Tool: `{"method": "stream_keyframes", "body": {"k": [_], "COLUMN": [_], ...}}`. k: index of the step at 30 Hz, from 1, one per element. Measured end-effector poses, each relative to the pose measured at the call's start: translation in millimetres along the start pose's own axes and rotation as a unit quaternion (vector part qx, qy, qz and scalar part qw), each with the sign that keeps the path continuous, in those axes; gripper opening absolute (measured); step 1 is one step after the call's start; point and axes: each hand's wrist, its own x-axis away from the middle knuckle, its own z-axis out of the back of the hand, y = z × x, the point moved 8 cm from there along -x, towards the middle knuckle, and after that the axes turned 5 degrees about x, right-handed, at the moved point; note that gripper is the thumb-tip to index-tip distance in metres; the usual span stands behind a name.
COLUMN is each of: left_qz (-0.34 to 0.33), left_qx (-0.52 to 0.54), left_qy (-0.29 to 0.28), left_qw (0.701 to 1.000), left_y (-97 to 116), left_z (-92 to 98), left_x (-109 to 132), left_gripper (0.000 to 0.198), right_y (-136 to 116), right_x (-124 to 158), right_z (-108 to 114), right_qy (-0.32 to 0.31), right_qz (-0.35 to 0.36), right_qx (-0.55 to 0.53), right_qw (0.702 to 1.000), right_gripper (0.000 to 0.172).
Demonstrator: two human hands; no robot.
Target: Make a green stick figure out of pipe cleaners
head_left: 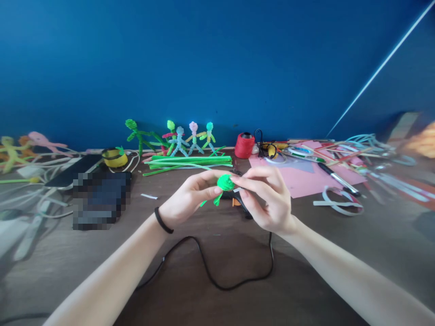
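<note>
My left hand [190, 194] is closed, pinching a bright green wound pipe-cleaner ball [225, 182] between thumb and fingers. Short green ends hang below the ball. My right hand [268, 197] is closed too, its index fingertip against the ball's right side. A small white strip [238, 189] shows between its index finger and thumb. Just behind and below the hands lies a dark tool with an orange part [235, 202], mostly hidden, perhaps a glue gun. A bundle of green pipe cleaners [190, 161] lies beyond my left hand.
Several pipe-cleaner figures [180, 141] lean against the blue wall. A red thread spool [244, 145], pink paper [299, 179] and a marker [340, 180] lie right. Left are a dark phone [102, 199], yellow tape [114, 157] and cables. A black cord [217, 285] curves across the front.
</note>
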Motion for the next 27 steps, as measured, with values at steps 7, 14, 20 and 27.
{"method": "stream_keyframes", "body": {"k": [7,14,20,27], "left_qz": [-0.014,-0.014,-0.014,0.001], "left_qx": [0.011,0.002,0.003,0.002], "left_qy": [0.012,-0.002,0.004,0.011], "left_qw": [1.0,1.0,1.0,1.0], "left_y": [2.4,2.7,3.3,0.9], "left_z": [0.9,-0.8,0.1,0.6], "left_x": [-0.4,-0.1,0.0,0.2], "left_gripper": [0.026,0.026,0.026,0.025], "right_y": [-2.1,-4.1,-4.8,-0.9], "right_x": [0.0,-0.1,-0.2,-0.8], "right_z": [0.0,0.9,-0.3,2.5], "right_qy": [-0.003,-0.012,-0.021,-0.003], "right_qz": [0.008,0.017,0.019,-0.01], "right_qx": [-0.01,-0.018,-0.028,-0.039], "right_qw": [1.0,1.0,0.999,0.999], "right_gripper": [0.033,0.033,0.032,0.03]}}
